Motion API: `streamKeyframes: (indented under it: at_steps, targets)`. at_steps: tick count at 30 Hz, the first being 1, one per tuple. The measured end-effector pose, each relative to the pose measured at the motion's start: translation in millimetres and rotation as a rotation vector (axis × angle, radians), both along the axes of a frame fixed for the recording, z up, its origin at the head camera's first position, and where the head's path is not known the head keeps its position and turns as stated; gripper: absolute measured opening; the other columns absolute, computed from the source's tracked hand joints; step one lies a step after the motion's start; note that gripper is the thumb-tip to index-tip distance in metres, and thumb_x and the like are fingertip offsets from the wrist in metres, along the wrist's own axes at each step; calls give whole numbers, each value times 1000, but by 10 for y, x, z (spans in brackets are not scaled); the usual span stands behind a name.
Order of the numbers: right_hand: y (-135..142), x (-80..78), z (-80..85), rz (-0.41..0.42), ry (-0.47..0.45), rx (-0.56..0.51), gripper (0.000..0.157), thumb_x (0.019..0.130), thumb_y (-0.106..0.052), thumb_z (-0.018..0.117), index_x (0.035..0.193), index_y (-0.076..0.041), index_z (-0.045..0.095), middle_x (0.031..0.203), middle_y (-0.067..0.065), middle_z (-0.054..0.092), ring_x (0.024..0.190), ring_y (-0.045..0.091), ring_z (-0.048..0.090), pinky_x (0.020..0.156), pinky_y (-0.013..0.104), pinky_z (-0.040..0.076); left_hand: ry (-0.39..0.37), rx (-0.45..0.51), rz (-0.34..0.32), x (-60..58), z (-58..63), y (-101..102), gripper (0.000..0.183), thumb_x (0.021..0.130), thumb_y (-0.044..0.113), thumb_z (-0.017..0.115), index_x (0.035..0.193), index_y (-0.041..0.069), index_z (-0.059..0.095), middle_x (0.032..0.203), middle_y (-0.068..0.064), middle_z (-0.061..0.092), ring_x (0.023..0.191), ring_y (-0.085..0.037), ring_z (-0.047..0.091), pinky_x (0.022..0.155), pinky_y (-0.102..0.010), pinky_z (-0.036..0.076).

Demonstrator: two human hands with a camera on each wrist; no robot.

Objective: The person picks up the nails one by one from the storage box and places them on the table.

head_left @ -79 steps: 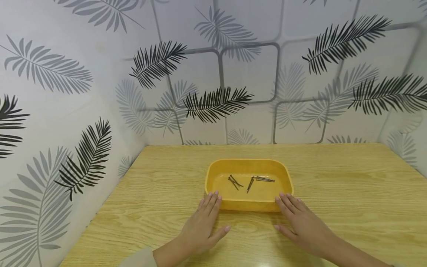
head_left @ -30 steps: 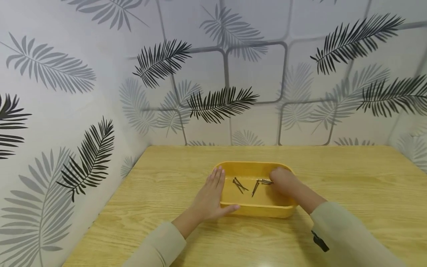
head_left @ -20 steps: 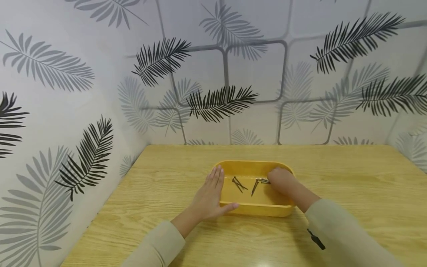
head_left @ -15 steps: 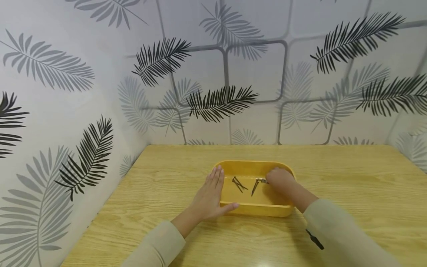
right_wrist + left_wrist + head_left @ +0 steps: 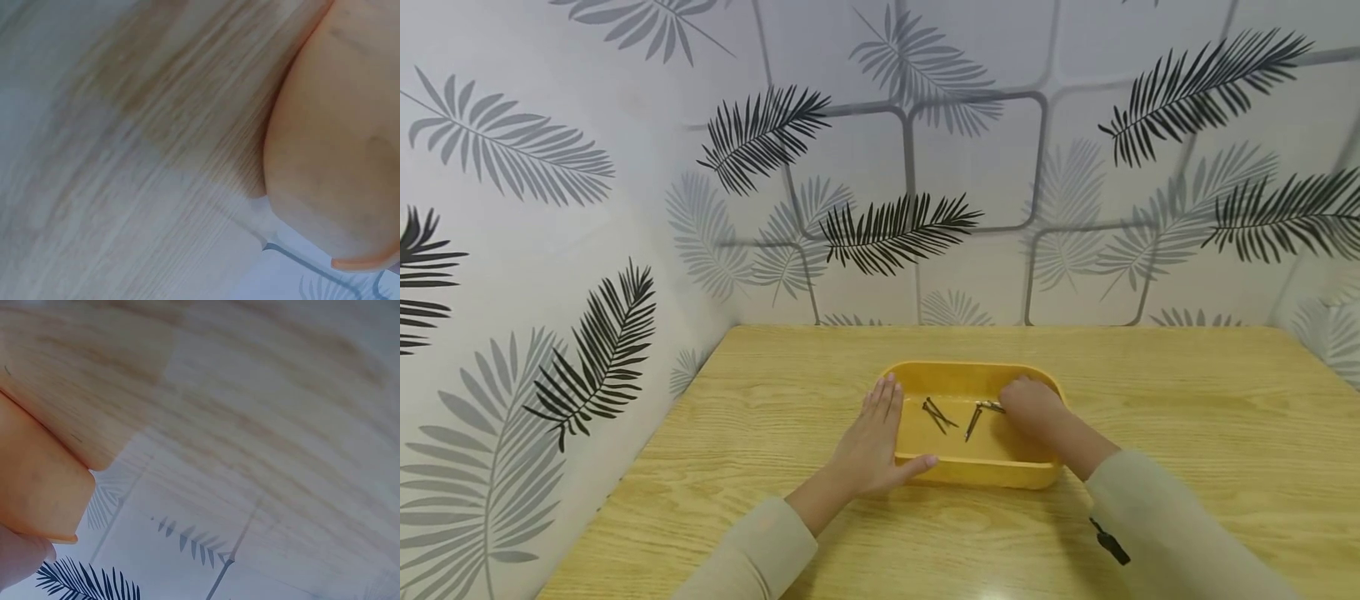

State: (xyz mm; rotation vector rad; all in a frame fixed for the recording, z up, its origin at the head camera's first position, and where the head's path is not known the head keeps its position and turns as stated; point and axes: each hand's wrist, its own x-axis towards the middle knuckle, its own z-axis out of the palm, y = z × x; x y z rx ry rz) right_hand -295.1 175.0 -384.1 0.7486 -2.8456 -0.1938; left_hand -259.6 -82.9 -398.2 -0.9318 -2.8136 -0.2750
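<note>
A yellow plastic tray (image 5: pixel 973 472) sits on the wooden table. Inside it, two thin dark nails (image 5: pixel 937 413) lie crossed on the left and another nail (image 5: pixel 973 422) slants near the middle. More nails (image 5: pixel 992 407) lie to its right, partly covered by my right hand. My left hand (image 5: pixel 872 437) rests straight-fingered on the tray's left rim, its thumb along the front rim. My right hand (image 5: pixel 1033 410) reaches down into the right end, fingers bent and fingertips hidden. The wrist views show the tray's outer wall (image 5: pixel 47 478), (image 5: pixel 337 144) beside each hand.
The wooden table (image 5: pixel 805 367) runs back to a wall (image 5: pixel 955 283) with a feather pattern. Another wall (image 5: pixel 497 275) stands along the left. A dark tab (image 5: pixel 1108 542) hangs from the right sleeve.
Both hands lay at the tray's front corners at first. My right hand has since gone into its right end, then slightly left over the nails; my left has slid up the left rim.
</note>
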Motion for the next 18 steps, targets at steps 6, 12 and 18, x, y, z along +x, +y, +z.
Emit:
streamKeyframes:
  at_steps: [6,12,18]
  targets:
    - [37,-43,70,-1,-76,-255,28,76,-3,64,55,-9,46,52,-2,43,49,11,37,46,24,36,4,-14,6,12,12,3,112,79,82,9,145,-10,8,154,-25,3,144,-35,4,117,-44,14]
    - [111,-3,222,30,-95,-485,22,75,0,57,56,-7,49,51,-2,42,49,9,33,48,21,28,6,-15,7,21,19,6,113,79,82,7,145,-10,9,154,-26,4,144,-36,4,117,-44,13]
    - [274,31,350,-58,-138,-596,14,81,-2,55,67,-1,59,57,5,55,50,11,42,50,23,35,-6,-2,7,24,17,3,112,80,81,10,145,-10,9,154,-26,4,144,-36,4,117,-45,13]
